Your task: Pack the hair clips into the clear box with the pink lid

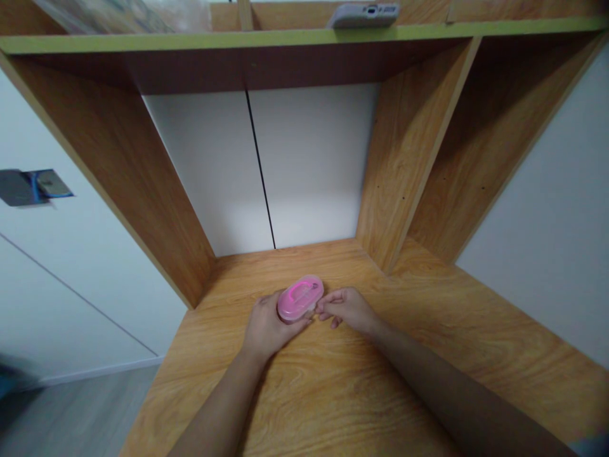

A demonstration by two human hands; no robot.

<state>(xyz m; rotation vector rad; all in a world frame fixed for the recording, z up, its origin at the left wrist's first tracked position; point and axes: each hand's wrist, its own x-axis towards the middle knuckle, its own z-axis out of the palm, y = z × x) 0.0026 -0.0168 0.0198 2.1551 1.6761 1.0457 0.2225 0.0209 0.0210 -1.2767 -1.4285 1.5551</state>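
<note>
A small oval pink plastic box [301, 298] with a clear lid and a moulded pink handle shape on top rests on the wooden desk. My left hand [267, 327] is wrapped round its left and near sides, the thumb along the front. At the box's right end, my right hand [346, 309] has thumb and index finger pinched together at the lid's edge, its other fingers curled below. Whether a clip sits between those fingertips is too small to see. The box's contents are hidden.
The wooden desk [328, 393] runs back to a white panel [309, 165] between wooden uprights. Above is a shelf with a green edge [285, 39], bearing a phone [364, 16] and a clear plastic bag [137, 16]. A wall socket [47, 184] is at left.
</note>
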